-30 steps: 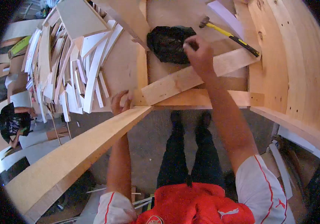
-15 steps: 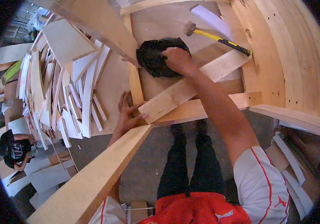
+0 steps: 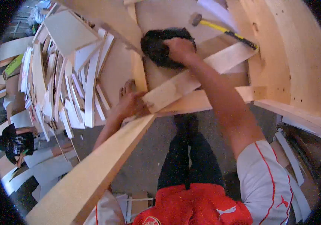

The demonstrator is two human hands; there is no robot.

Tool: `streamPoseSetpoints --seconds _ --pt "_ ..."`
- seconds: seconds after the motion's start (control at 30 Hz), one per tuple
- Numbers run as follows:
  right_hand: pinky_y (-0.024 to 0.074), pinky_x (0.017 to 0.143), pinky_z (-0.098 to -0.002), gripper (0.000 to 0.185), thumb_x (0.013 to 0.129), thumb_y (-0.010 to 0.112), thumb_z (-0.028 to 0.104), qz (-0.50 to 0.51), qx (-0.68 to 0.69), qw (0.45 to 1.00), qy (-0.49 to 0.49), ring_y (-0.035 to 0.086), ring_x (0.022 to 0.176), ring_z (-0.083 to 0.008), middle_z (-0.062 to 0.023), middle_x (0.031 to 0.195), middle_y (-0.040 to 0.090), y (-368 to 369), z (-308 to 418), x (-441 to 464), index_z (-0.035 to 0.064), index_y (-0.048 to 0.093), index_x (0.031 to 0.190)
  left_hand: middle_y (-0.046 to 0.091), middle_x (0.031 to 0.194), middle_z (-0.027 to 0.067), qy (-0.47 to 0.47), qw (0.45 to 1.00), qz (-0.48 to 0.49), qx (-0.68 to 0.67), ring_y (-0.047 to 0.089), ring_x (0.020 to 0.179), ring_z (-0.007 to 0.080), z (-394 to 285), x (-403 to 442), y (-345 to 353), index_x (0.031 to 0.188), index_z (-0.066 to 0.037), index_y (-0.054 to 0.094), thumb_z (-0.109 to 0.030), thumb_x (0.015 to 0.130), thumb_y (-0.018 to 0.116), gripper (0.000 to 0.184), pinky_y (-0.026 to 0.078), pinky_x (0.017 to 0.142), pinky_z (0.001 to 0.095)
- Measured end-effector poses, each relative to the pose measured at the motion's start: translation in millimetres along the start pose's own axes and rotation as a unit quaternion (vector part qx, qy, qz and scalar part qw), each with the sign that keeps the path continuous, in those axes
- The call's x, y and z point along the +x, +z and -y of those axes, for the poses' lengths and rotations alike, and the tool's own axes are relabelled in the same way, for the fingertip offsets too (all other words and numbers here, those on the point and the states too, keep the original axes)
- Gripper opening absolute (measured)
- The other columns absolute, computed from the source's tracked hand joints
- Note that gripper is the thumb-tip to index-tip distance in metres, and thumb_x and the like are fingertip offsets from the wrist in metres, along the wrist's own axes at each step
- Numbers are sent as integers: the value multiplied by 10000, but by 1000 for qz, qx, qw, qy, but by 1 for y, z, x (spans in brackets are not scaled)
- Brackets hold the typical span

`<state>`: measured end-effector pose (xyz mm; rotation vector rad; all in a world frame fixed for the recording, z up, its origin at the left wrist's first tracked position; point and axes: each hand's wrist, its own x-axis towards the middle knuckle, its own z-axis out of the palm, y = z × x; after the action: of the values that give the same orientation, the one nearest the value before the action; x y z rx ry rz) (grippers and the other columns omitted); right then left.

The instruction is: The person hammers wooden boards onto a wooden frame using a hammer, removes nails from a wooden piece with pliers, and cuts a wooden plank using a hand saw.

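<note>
My right hand (image 3: 182, 51) is closed over the top of a black cloth pouch (image 3: 153, 48); its fingertips are hidden, and I cannot make out what they hold. The pouch lies inside a pale wooden frame (image 3: 140, 73). My left hand (image 3: 132, 102) is at the frame's near left corner, slightly blurred, its fingers bent around the wood. Beside it is the end of a loose board (image 3: 175, 90), lying diagonally across the frame under my right forearm. A hammer (image 3: 226, 32) with a yellow and black handle rests beyond the board, its head toward the pouch.
A long timber (image 3: 93, 168) runs from the left corner toward me. Another upright panel (image 3: 100, 20) rises at the upper left. Many offcuts (image 3: 70, 82) are heaped on the left. A wide plank side (image 3: 299, 56) stands at right. Another person (image 3: 18, 142) is at the far left.
My left hand has turned and its spread fingers have drawn in around the frame corner. My right hand stays at the pouch. The whole view has shifted slightly.
</note>
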<state>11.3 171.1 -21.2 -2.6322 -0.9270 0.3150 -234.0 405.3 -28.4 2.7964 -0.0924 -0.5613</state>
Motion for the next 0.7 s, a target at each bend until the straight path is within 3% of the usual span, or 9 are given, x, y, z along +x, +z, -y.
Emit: streamPoseSetpoints --seconds 0.1,0.2,0.3,0.4,0.5,0.6,0.7 --pt "555 901 -525 311 915 589 166 -52 13 998 -18 694 1041 -391 -162 1161 714 16 -11 4 144 688 1209 281 1616 286 -17 1000 0 19 204 1522 462 -22 -5 -19 1299 -188 717 -547 772 806 644 184 1192 649" --pt "546 896 -523 239 947 617 188 -105 83 991 5 688 1023 -411 -177 1092 726 17 -13 2 119 682 1166 247 1622 277 -29 998 51 33 73 1564 449 -13 -6 -19 1375 -246 668 -664 818 723 699 136 1169 741" --pt "536 874 -514 242 927 675 162 -171 195 965 28 682 995 -434 -202 1003 727 10 -21 -4 117 678 1164 214 1636 271 -25 998 53 11 43 1568 451 -14 -7 -18 1393 -238 653 -651 842 709 691 119 1167 747" --pt "541 863 -500 260 924 686 168 -230 199 953 14 687 966 -439 -209 1014 730 -7 -21 -23 124 687 1180 192 1635 288 18 999 12 -31 22 1568 459 12 -6 9 1410 -230 641 -649 839 712 711 126 1182 719" --pt "544 897 -515 297 939 674 203 -214 228 949 28 700 998 -419 -210 1055 734 -32 -10 -59 94 679 1215 177 1651 335 -21 1000 18 -12 121 1544 505 -6 -8 4 1368 -200 673 -600 777 792 723 140 1241 607" --pt "556 803 -407 220 895 732 153 -239 259 936 -13 731 900 -351 -181 986 746 -26 9 -104 83 723 1104 183 1655 325 0 998 54 -22 167 1529 517 -21 -3 -23 1423 -204 623 -601 751 811 803 181 1240 590" --pt "550 763 -386 191 893 729 138 -154 339 928 5 739 849 -316 -159 949 750 -11 36 -143 56 722 1065 220 1647 311 -54 989 124 59 218 1511 526 -22 5 -31 1467 -186 572 -595 746 829 868 227 1227 594"
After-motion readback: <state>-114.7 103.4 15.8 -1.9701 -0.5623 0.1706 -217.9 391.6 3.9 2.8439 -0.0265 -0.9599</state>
